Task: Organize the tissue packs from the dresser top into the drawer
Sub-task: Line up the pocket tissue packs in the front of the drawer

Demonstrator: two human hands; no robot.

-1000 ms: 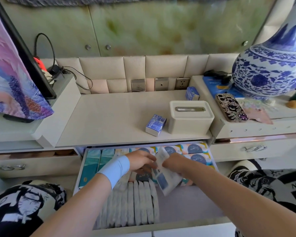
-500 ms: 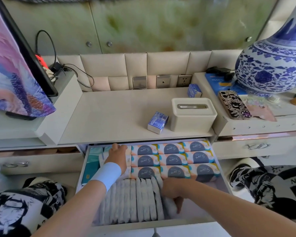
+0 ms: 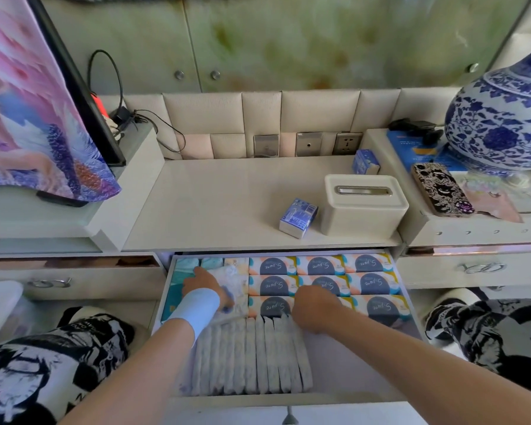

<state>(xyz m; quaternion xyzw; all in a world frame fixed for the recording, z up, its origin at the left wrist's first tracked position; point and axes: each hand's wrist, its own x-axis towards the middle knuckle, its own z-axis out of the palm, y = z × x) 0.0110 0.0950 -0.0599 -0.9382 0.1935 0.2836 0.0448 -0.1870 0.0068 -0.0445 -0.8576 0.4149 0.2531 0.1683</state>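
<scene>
The open drawer (image 3: 410, 305) holds rows of orange-and-blue tissue packs (image 3: 370, 283) at the back and a row of white packs (image 3: 252, 357) standing on edge in front. My left hand (image 3: 204, 285), in a white wristband, rests with straight fingers on a white pack (image 3: 232, 279) and teal packs (image 3: 183, 266) at the drawer's left. My right hand (image 3: 313, 308) sits at the back end of the white row, its fingers bent down out of sight. Two blue tissue packs stay on the dresser top: one (image 3: 298, 217) beside the tissue box, one (image 3: 365, 162) behind it.
A cream tissue box (image 3: 364, 204) stands on the dresser top (image 3: 221, 204). To the right are a phone (image 3: 442, 190) and a blue-and-white vase (image 3: 503, 130). A draped screen (image 3: 37, 111) and cables are at the left. Shut drawers flank the open one.
A second ago my right hand held a white pack over the drawer; it is now out of my hand. My right hand has since moved up to the row's back end. My left hand stays at the drawer's left.
</scene>
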